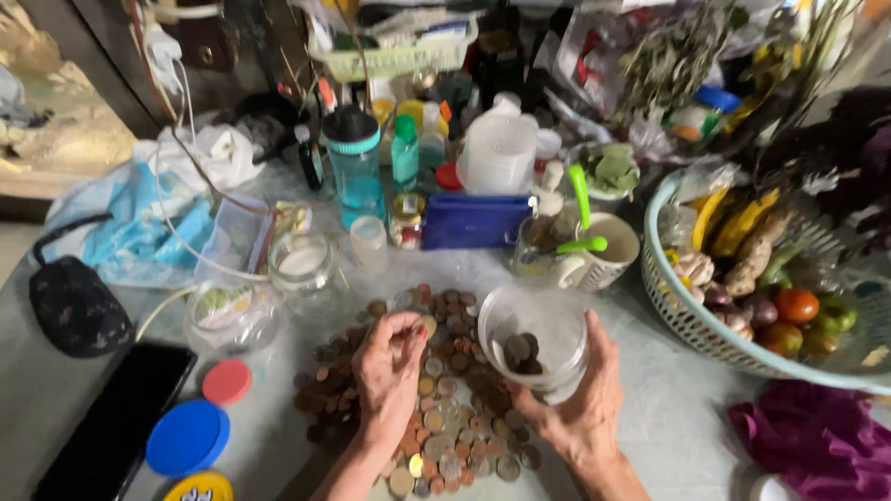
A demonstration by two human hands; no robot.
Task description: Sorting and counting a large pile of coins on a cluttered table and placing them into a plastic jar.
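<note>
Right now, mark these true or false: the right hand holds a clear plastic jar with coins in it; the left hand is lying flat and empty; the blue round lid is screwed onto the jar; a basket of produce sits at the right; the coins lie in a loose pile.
1. The right hand holds the clear plastic jar with coins in it: true.
2. The left hand lies flat and empty: false; its fingertips pinch a coin.
3. The blue round lid is on the jar: false; it lies on the table by the black phone.
4. A pale green basket of produce sits at the right: true.
5. The coins lie in a loose pile: true.
</note>
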